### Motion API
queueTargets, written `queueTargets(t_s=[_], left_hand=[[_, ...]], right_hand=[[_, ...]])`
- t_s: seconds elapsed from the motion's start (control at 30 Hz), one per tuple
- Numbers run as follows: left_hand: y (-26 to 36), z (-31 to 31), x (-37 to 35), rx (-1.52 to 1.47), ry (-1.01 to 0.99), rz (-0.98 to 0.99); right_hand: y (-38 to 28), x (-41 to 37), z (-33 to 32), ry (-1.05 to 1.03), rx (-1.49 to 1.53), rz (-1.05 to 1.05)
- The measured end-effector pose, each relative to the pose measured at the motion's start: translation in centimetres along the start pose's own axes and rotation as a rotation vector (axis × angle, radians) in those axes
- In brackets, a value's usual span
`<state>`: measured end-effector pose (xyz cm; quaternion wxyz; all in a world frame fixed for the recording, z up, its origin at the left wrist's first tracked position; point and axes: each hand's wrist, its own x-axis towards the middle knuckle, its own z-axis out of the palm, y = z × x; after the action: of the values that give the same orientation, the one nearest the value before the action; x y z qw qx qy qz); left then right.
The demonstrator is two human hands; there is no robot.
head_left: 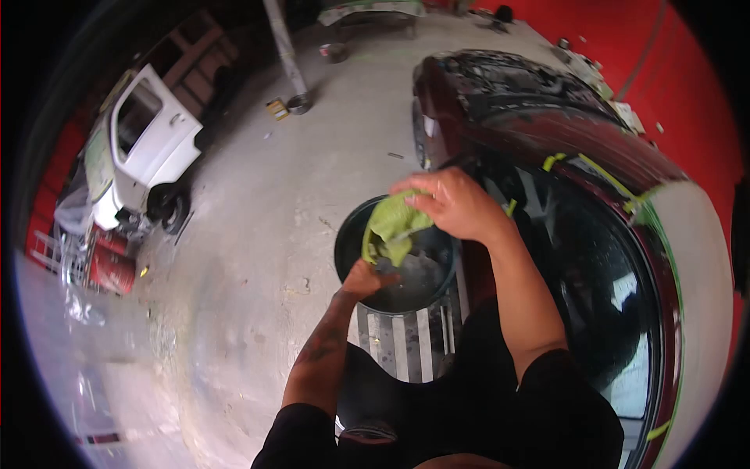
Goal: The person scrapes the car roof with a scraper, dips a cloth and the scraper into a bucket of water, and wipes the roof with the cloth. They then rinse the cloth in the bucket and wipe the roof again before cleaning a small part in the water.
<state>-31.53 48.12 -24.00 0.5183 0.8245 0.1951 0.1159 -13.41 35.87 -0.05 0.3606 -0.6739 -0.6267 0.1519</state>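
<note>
A wet-looking yellow-green cloth (397, 220) is stretched between my two hands over a dark round bucket (341, 248) with greyish water in it. My right hand (457, 205) grips the upper end of the cloth above the bucket's far right rim. Lower down, my left hand (366, 280) is closed on the cloth's lower left end, at the near left side of the bucket. The bucket stands on a slatted striped surface (401, 344) in front of my legs.
A dark red car (547, 129) with its front end opened up stands close on my right, with green tape (660, 215) along its roof edge. Left are a white vehicle with an open door (160, 129) and a red drum (112, 262). A post (287, 51) rises ahead.
</note>
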Motion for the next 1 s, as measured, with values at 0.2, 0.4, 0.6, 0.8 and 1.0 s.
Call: queueTargets(t_s=[0.2,0.4,0.6,0.8,1.0], left_hand=[[-5.7,-2.3,1.3,-0.596,0.384,0.013],[-0.7,-4.8,2.3,-0.715,0.235,-0.416],[-4.7,-1.9,2.0,0.043,-0.009,-0.151],[-4.0,-2.7,3.0,-0.201,0.166,-0.376],[4.0,-4.1,4.5,-0.119,0.239,-0.258]], right_hand=[[6.1,-2.5,-1.1,0.296,0.032,0.106],[10.8,-4.4,7.9,0.129,-0.105,0.404],[9.2,-3.0,13.7,0.035,0.068,0.256],[7.7,-1.3,11.1,0.22,0.311,0.128],[15.0,-5.5,13.8,0.407,0.276,0.423]])
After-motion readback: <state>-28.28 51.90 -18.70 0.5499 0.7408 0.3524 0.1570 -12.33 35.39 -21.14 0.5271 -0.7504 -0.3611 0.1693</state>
